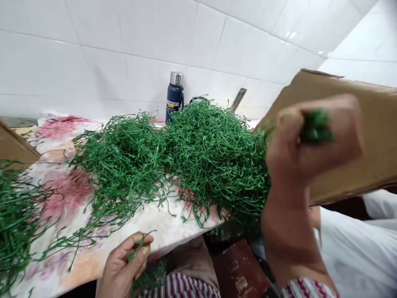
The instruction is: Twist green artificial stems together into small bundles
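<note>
Plainly, left hand and right hand (blurred) hold green stems.

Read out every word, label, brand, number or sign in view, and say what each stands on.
Pale line on the dark blue bottle: seems to end in "CUP"; the rest is too small to read.
Yellow label on the same bottle: its marks are too small to read.
I can make out no other lettering; the large cardboard at right shows none.
</note>
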The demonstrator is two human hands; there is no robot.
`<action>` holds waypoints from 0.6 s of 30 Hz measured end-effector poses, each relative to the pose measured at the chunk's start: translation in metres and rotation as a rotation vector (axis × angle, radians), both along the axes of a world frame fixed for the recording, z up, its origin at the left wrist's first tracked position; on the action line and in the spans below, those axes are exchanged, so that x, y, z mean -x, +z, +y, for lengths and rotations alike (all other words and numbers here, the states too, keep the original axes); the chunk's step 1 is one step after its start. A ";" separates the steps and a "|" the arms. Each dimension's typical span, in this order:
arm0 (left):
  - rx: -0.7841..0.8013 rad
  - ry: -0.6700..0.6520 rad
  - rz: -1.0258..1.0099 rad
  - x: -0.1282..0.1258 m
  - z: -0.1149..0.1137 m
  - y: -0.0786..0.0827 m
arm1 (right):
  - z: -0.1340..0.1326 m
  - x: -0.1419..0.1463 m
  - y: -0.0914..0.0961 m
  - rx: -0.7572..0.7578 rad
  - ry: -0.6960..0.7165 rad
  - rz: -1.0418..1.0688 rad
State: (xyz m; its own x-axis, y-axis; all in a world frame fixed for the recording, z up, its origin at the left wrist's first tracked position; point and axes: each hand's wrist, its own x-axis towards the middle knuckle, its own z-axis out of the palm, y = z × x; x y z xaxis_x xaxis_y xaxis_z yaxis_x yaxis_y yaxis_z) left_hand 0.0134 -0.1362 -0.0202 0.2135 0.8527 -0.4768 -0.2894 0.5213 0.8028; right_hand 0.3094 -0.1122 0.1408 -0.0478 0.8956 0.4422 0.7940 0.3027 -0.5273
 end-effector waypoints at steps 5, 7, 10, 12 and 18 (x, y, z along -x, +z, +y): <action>-0.039 -0.023 0.019 -0.009 -0.008 -0.001 | 0.047 -0.026 0.041 -0.216 -0.178 -0.228; -0.036 -0.030 0.019 -0.007 -0.006 -0.003 | 0.064 -0.034 0.053 -0.251 -0.268 -0.344; -0.051 -0.029 0.003 -0.002 -0.001 0.000 | 0.069 -0.034 0.057 -0.321 -0.317 -0.440; -0.095 -0.019 -0.010 -0.002 0.003 0.008 | 0.057 -0.019 0.046 -0.427 -0.268 -0.434; -0.218 -0.069 -0.288 -0.014 0.034 0.040 | 0.011 0.069 -0.042 -0.108 0.330 -0.284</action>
